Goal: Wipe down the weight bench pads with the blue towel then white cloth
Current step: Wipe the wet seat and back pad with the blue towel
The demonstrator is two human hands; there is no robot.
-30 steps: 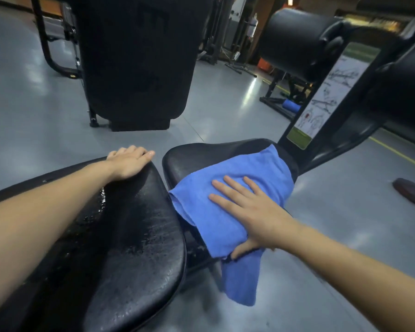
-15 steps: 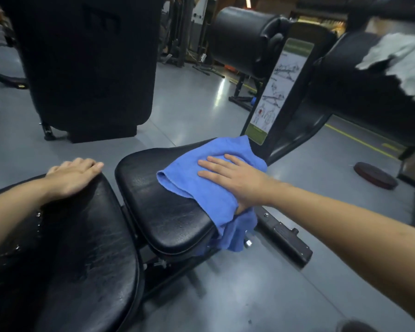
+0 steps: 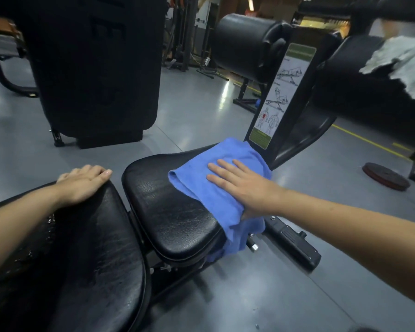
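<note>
My right hand (image 3: 243, 185) lies flat, fingers spread, pressing the blue towel (image 3: 201, 188) onto the right side of the small black seat pad (image 3: 168, 212). The towel drapes over the pad's right edge and hangs down. My left hand (image 3: 84, 183) rests palm down on the far end of the long black back pad (image 3: 98, 255), which shows wet streaks and droplets. The white cloth (image 3: 403, 63) lies over a black roller pad at the upper right, away from both hands.
An upright post with an exercise chart (image 3: 278, 99) stands just behind the seat pad. A black roller pad (image 3: 244, 44) sits beyond it. A large black machine (image 3: 96, 68) stands at the back left. A weight plate (image 3: 385, 176) lies on the grey floor at right.
My right hand has slid the blue towel from the near right edge of the seat pad toward its far right end. My view has swung right, bringing the white cloth into view. The left hand stays put.
</note>
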